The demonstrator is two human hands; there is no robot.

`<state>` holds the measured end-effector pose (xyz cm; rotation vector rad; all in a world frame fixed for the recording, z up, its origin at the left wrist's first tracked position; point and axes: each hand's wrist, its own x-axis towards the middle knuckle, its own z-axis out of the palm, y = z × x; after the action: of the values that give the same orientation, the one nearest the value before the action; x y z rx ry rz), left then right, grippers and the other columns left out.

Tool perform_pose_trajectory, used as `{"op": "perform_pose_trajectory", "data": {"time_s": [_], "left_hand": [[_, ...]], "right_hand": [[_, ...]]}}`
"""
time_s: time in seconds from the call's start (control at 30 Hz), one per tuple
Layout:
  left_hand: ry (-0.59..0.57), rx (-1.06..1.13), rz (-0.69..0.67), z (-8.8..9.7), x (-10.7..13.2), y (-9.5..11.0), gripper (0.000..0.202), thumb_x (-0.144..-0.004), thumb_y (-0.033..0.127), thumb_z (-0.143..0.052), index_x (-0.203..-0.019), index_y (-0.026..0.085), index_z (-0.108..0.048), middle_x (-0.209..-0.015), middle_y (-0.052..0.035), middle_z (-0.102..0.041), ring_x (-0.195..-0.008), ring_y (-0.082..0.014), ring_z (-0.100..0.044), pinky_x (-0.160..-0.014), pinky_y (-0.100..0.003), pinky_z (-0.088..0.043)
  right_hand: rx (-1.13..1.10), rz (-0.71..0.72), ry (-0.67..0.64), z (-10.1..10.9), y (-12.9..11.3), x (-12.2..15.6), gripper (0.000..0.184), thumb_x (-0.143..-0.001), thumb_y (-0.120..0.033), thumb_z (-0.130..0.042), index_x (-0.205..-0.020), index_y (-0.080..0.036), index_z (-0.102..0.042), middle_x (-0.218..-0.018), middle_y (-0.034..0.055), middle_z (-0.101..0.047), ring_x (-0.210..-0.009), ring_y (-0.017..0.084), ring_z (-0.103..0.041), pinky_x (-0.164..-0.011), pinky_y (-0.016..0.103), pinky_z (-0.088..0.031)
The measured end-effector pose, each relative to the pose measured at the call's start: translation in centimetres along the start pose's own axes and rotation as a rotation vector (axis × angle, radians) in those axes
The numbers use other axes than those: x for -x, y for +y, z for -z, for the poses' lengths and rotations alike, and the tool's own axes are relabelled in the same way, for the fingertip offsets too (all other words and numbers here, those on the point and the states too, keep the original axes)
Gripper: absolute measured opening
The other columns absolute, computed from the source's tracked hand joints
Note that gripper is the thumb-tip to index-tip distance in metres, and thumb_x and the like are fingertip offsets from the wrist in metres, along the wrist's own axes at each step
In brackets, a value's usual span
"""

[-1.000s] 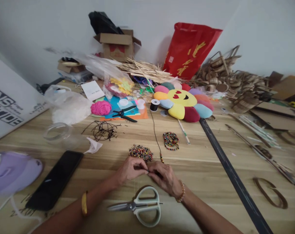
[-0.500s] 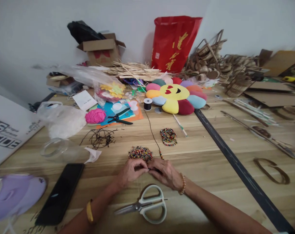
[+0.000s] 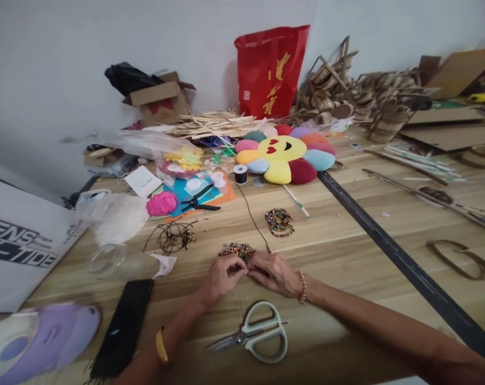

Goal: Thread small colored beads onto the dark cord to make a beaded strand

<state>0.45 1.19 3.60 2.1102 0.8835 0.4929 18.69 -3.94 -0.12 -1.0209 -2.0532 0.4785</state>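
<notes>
My left hand (image 3: 223, 278) pinches thumb and forefinger together at the near edge of a pile of small multicoloured beads (image 3: 236, 250). Whatever lies between those fingertips is too small to make out. Against it, my right hand (image 3: 275, 274) is closed, its fingertips meeting the left ones. A thin black cord (image 3: 251, 211) runs from a spool (image 3: 240, 174) down to the right hand, a few beads on it just behind the knuckles. Below the hands lie scissors (image 3: 262, 332) with pale handles. A coil of strung beads (image 3: 279, 222) rests beyond the right hand.
Left of the hands are a black phone (image 3: 124, 326), a clear plastic jar (image 3: 116, 262) and black cord scraps (image 3: 172, 237). Farther back lie pliers (image 3: 200, 203), pink yarn (image 3: 162, 203) and a flower cushion (image 3: 284, 152). A dark strip (image 3: 386, 248) crosses the table at right.
The head view has tilted and shifted slightly, so the near things sit farther right. Both hands stay pinched together, and the left hand now covers more of the bead pile.
</notes>
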Motion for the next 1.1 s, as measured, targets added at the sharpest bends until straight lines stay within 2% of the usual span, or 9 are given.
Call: {"op": "perform_pose_trajectory", "data": {"time_s": [0.13,0.43,0.7,1.1], "left_hand": [[0.049,-0.026,-0.01,-0.1,0.3,0.0,0.011,-0.076,0.017,-0.059,-0.066,0.017,-0.061,-0.067,-0.0026,-0.067,-0.064,-0.0146,-0.059,-0.068,-0.024,-0.046],[0.062,0.054,-0.04,-1.1,0.5,-1.0,0.013,-0.081,0.022,-0.059,-0.07,0.015,-0.062,-0.071,-0.0054,-0.066,-0.068,-0.0156,-0.06,-0.066,-0.024,-0.046],[0.05,0.054,0.006,-1.4,1.1,-1.9,0.015,-0.08,0.024,-0.059,-0.069,0.015,-0.062,-0.064,-0.0034,-0.061,-0.06,-0.0134,-0.055,-0.058,-0.022,-0.042],[0.055,0.152,0.048,-1.7,1.4,-1.8,0.018,-0.08,0.027,-0.056,-0.068,0.013,-0.06,-0.061,-0.0022,-0.058,-0.057,-0.0118,-0.051,-0.054,-0.021,-0.039]], "right_hand": [[-0.024,0.017,0.021,-0.3,0.3,-0.2,0.015,-0.094,-0.024,-0.046,-0.084,-0.017,-0.055,-0.075,0.004,-0.06,-0.068,0.014,-0.056,-0.061,0.023,-0.044],[-0.056,0.022,-0.033,-0.1,0.9,0.3,0.012,-0.094,-0.022,-0.047,-0.089,-0.017,-0.056,-0.079,0.0049,-0.062,-0.072,0.015,-0.057,-0.064,0.025,-0.045],[0.006,0.067,-0.096,0.0,0.9,0.2,0.013,-0.094,-0.02,-0.045,-0.088,-0.017,-0.056,-0.079,0.005,-0.059,-0.075,0.016,-0.056,-0.067,0.025,-0.043],[-0.007,0.075,-0.055,0.0,0.4,0.1,0.014,-0.096,-0.022,-0.045,-0.087,-0.016,-0.055,-0.076,0.0047,-0.06,-0.069,0.014,-0.055,-0.064,0.024,-0.042]]}}
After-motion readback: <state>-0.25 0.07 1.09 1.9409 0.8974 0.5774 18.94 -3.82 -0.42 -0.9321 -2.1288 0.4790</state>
